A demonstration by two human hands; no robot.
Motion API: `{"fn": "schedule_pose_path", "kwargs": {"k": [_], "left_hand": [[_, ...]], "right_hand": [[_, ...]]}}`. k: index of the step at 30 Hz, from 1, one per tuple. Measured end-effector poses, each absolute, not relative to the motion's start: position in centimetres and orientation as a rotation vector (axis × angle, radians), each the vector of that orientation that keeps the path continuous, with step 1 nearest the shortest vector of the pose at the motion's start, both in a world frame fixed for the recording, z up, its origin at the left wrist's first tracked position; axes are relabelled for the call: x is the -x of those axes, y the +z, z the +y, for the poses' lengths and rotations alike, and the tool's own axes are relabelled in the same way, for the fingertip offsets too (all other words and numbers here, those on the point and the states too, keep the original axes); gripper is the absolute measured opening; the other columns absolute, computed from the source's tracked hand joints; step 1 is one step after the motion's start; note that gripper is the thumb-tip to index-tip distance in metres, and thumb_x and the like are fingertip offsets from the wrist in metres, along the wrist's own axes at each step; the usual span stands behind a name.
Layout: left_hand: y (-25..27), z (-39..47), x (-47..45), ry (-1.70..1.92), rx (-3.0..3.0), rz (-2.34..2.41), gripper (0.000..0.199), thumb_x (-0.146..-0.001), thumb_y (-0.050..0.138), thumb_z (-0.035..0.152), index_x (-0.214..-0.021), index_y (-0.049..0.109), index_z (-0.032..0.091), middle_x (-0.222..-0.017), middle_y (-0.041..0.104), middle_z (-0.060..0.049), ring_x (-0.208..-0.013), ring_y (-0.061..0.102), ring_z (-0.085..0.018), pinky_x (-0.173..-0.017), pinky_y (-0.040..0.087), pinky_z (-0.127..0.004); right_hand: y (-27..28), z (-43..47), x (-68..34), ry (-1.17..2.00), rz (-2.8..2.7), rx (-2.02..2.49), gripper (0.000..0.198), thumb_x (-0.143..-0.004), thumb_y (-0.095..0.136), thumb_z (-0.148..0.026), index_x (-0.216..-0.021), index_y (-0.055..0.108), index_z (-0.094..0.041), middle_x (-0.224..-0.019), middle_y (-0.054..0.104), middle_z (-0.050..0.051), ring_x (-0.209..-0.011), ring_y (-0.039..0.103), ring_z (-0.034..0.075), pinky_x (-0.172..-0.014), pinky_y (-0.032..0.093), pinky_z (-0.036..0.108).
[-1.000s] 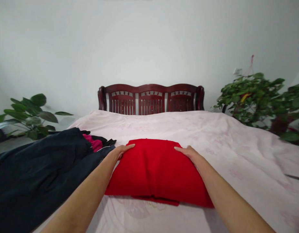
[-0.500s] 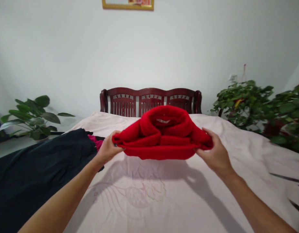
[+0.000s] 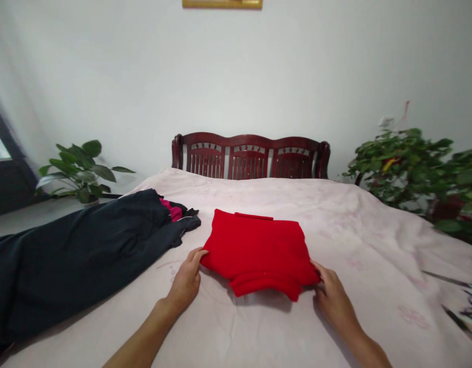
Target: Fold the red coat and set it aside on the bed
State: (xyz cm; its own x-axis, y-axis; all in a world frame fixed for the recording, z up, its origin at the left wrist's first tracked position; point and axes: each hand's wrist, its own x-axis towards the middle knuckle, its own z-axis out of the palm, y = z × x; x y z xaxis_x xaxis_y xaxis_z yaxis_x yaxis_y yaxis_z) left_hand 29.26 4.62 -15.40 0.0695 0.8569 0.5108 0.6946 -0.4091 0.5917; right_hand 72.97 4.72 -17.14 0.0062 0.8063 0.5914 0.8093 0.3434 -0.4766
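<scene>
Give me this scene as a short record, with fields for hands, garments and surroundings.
Left hand: gripping the left near corner of the red garment
Right hand: gripping its right near corner
Red garment: folded, with a shadow under its near edge
Surface: pale floral bedspread
Left of the red garment: dark garment, with pink cloth at its far end
Behind: carved dark-red wooden headboard against a pale wall
Sides: leafy plants, left and right

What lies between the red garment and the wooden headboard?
In the head view, the pale floral bedsheet lies between the red garment and the wooden headboard.
</scene>
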Motion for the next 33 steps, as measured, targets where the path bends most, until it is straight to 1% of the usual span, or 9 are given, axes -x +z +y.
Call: {"fn": "schedule_pose_path", "kwargs": {"k": [2, 5, 8, 13, 16, 19, 22, 26, 33], "left_hand": [[-16.3, 3.4, -29.1, 1.227, -2.070, 1.671, 0.082, -0.063, 0.038, -0.008, -0.139, 0.048, 0.022, -0.140, 0.054, -0.009, -0.131, 0.052, -0.023, -0.115, 0.039, -0.044], [-17.6, 2.1, -28.9, 1.228, -1.990, 1.731, 0.080, -0.068, 0.041, -0.006, -0.144, 0.042, 0.020, -0.139, 0.055, -0.011, -0.130, 0.053, -0.024, -0.114, 0.040, -0.045], [-18.1, 1.4, -29.0, 1.287, -1.924, 1.730, 0.074, -0.071, 0.045, -0.002, -0.142, 0.043, 0.019, -0.138, 0.055, -0.012, -0.128, 0.054, -0.024, -0.113, 0.041, -0.045], [-17.6, 0.9, -29.3, 1.330, -1.837, 1.697, 0.071, -0.071, 0.048, 0.000, -0.139, 0.046, 0.019, -0.136, 0.059, -0.010, -0.126, 0.057, -0.020, -0.112, 0.041, -0.040], [-16.8, 0.6, -29.5, 1.250, -1.811, 1.746, 0.070, -0.073, 0.048, 0.001, -0.140, 0.046, 0.019, -0.125, 0.066, -0.009, -0.118, 0.061, -0.020, -0.106, 0.044, -0.038], [-16.3, 0.4, -29.5, 1.177, -1.799, 1.789, 0.072, -0.074, 0.047, 0.002, -0.143, 0.043, 0.022, -0.115, 0.070, -0.007, -0.111, 0.063, -0.019, -0.102, 0.044, -0.037], [-16.4, 0.6, -29.4, 1.159, -1.795, 1.793, 0.073, -0.074, 0.048, 0.002, -0.143, 0.041, 0.024, -0.114, 0.070, -0.005, -0.109, 0.063, -0.019, -0.100, 0.043, -0.035], [-16.8, 0.9, -29.2, 1.166, -1.788, 1.773, 0.073, -0.073, 0.048, 0.002, -0.142, 0.042, 0.025, -0.112, 0.069, -0.005, -0.108, 0.062, -0.019, -0.099, 0.043, -0.035], [-16.9, 0.9, -29.1, 1.180, -1.808, 1.766, 0.068, -0.075, 0.047, 0.003, -0.140, 0.044, 0.023, -0.111, 0.069, -0.005, -0.107, 0.062, -0.019, -0.098, 0.044, -0.036]], "right_hand": [[-18.3, 4.1, -73.4, 0.033, -1.659, 1.529, 0.069, -0.067, 0.043, -0.015, -0.135, 0.051, -0.016, -0.123, 0.059, 0.013, -0.118, 0.056, 0.026, -0.105, 0.045, 0.043], [-19.0, 3.3, -73.6, 0.133, -1.533, 1.666, 0.069, -0.068, 0.044, -0.021, -0.136, 0.052, -0.011, -0.120, 0.059, 0.015, -0.110, 0.060, 0.027, -0.099, 0.049, 0.042], [-18.4, 3.0, -73.4, 0.155, -1.439, 1.712, 0.070, -0.068, 0.044, -0.024, -0.136, 0.052, -0.009, -0.122, 0.057, 0.016, -0.107, 0.062, 0.026, -0.098, 0.050, 0.039], [-18.2, 3.0, -73.5, 0.175, -1.494, 1.684, 0.069, -0.067, 0.046, -0.027, -0.134, 0.054, -0.014, -0.120, 0.060, 0.014, -0.108, 0.063, 0.026, -0.098, 0.049, 0.038], [-19.0, 3.6, -74.1, 0.243, -1.496, 1.668, 0.070, -0.067, 0.047, -0.029, -0.135, 0.053, -0.015, -0.119, 0.062, 0.013, -0.111, 0.063, 0.026, -0.101, 0.047, 0.039], [-19.6, 4.0, -74.6, 0.326, -1.481, 1.647, 0.072, -0.066, 0.048, -0.030, -0.136, 0.052, -0.016, -0.123, 0.062, 0.014, -0.114, 0.063, 0.027, -0.104, 0.045, 0.040], [-19.6, 4.1, -74.7, 0.371, -1.464, 1.632, 0.073, -0.064, 0.049, -0.031, -0.136, 0.052, -0.016, -0.126, 0.062, 0.014, -0.117, 0.062, 0.028, -0.105, 0.044, 0.040], [-19.2, 4.1, -74.6, 0.383, -1.433, 1.608, 0.072, -0.062, 0.051, -0.032, -0.132, 0.057, -0.018, -0.124, 0.064, 0.013, -0.116, 0.063, 0.029, -0.105, 0.045, 0.040], [-18.9, 4.1, -74.4, 0.393, -1.382, 1.582, 0.070, -0.057, 0.052, -0.030, -0.126, 0.062, -0.019, -0.117, 0.068, 0.011, -0.112, 0.065, 0.030, -0.099, 0.049, 0.039]]}}
